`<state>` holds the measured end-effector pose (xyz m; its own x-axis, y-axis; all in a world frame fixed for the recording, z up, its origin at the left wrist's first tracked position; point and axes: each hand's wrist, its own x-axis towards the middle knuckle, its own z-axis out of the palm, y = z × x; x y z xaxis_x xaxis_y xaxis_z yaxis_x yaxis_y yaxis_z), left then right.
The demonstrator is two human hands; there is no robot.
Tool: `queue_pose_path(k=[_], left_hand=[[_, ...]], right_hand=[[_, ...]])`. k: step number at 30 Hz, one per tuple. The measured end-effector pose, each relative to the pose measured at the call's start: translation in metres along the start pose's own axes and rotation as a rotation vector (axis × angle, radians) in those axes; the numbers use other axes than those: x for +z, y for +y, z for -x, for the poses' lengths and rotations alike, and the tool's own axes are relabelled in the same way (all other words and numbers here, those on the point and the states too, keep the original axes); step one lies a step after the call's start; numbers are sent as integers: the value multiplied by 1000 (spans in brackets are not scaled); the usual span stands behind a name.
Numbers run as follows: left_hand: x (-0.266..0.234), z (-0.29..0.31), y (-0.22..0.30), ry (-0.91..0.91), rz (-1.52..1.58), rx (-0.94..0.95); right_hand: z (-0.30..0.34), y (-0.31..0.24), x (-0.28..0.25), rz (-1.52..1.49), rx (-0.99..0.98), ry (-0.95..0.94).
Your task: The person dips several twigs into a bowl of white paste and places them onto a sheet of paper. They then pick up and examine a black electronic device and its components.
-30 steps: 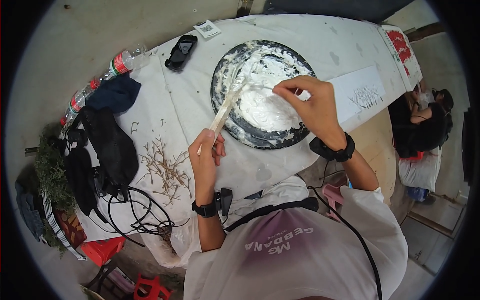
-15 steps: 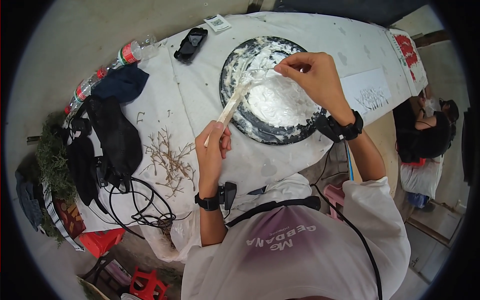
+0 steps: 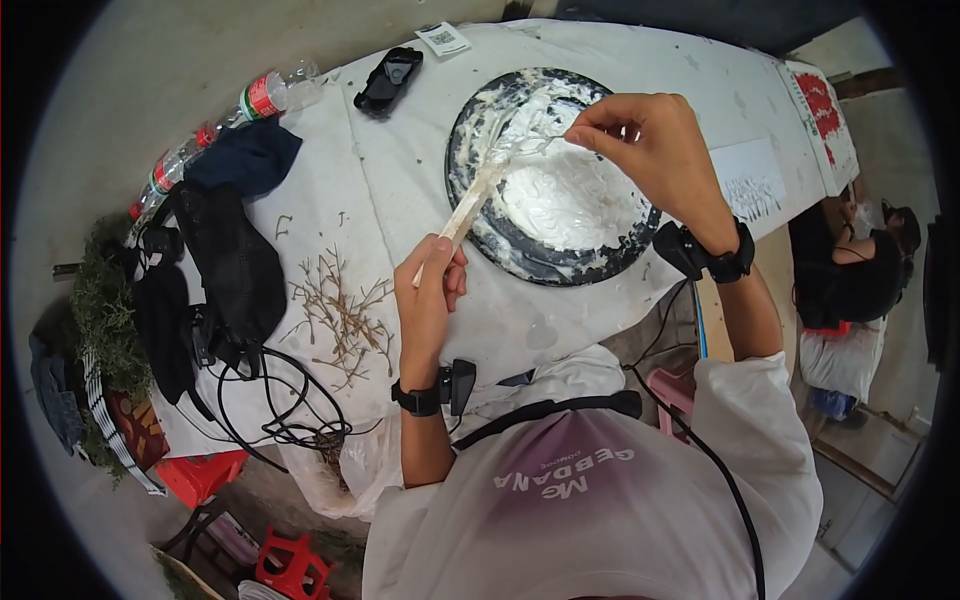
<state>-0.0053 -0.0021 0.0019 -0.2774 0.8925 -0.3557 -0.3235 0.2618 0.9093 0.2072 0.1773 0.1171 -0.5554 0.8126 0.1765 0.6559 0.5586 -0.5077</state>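
My left hand (image 3: pixel 430 285) is closed around a flat wooden stick (image 3: pixel 468 208), its far end smeared with white paste. That end rests over a round black tray (image 3: pixel 592 272), which is thickly coated with white paste (image 3: pixel 570 200). Above the paste, my right hand (image 3: pixel 660 150) pinches one end of a thin twig (image 3: pixel 540 143) between thumb and forefinger. The twig reaches left toward the stick's tip; whether the two touch is hard to tell. Dry brown twigs (image 3: pixel 342 315) lie loose on the white-covered table, left of my left hand.
Right of the tray, a white sheet (image 3: pixel 745 160) bears several small twigs. On the left are black bags (image 3: pixel 235 275), cables (image 3: pixel 300 410), a dark cloth (image 3: pixel 245 160) and plastic bottles (image 3: pixel 262 97). A black device (image 3: pixel 388 82) lies behind. Another person (image 3: pixel 860 265) sits at far right.
My right wrist has swung slightly to the right, with the twig still pinched over the paste. The left hand keeps its hold on the stick. The whole view has shifted a little.
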Motion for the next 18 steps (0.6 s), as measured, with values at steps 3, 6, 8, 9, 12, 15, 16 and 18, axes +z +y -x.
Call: queue_pose_path(k=[3,6,8,9,12,15,16,18], left_hand=[[0,0,0,7,1,2],[0,-1,-1,7,8,2],[0,-1,0,-1,16,0],[-1,-1,-1,3,15,1],[-1,-1,-3,-16,0,19],[-1,0,-1,-9,9,16],[-1,0,-1,-6,13,13],[-1,-1,-1,-5,11,14]], right_hand=[[-3,-3,1,25,-9,6],[-9,-1,9,41,-26,9],[-11,2,15,47,-46,9],[-12,0,16,44,-49,8],[-15,-3,13,90,-29,7],[-15,-3,20,87,-92,-11],[-15,-3,21,85,-122,-21],[-14,-8,18,53,-131,-1]])
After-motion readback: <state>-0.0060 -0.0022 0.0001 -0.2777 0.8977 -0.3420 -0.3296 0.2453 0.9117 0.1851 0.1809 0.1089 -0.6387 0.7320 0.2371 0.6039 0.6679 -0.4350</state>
